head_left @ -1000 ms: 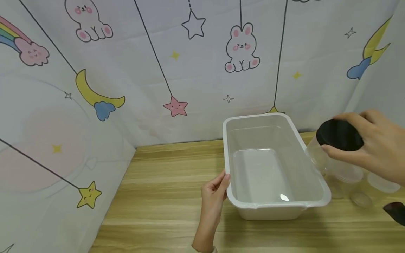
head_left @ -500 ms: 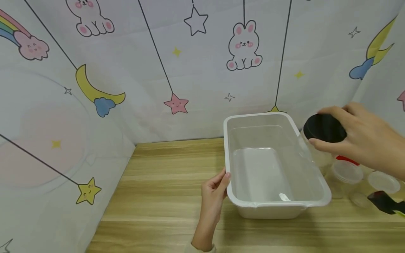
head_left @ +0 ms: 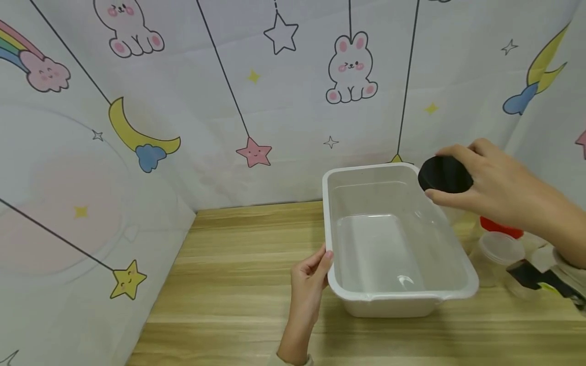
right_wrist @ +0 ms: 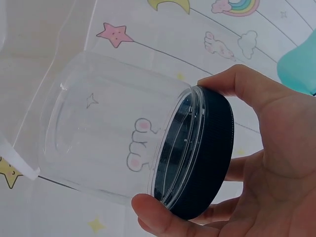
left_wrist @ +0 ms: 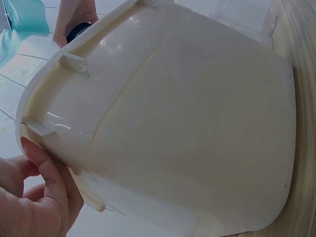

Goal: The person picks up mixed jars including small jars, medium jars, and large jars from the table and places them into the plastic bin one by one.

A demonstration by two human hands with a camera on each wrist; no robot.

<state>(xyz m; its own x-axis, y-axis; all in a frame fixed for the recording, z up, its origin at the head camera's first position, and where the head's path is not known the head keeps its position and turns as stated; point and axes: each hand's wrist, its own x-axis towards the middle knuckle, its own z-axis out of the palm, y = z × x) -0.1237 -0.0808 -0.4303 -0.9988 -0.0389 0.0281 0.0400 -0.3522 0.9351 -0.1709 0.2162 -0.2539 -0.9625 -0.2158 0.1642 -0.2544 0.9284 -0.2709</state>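
Observation:
My left hand [head_left: 309,279] pinches the left rim of a white plastic tub [head_left: 336,244] that stands on the wooden table. In the left wrist view its fingers curl under the rim, and the tub's outer wall [left_wrist: 197,118] fills most of the picture. My right hand [head_left: 499,188] grips a clear plastic jar by its black lid [head_left: 445,174], over the tub's far right corner. Seen from the right wrist, the see-through jar body [right_wrist: 108,128] looks empty, and thumb and fingers wrap the lid [right_wrist: 210,153].
Right of the tub stand a clear container with a pale lid [head_left: 501,248] and a red-lidded item [head_left: 501,227]. A black strap [head_left: 526,274] hangs below the right forearm. A patterned white curtain [head_left: 293,112] backs the table [head_left: 247,264].
My right hand has carried the black-lidded jar left and upward, from beside the tub to over its far right rim. The red lid has come into sight. My left hand keeps its grip.

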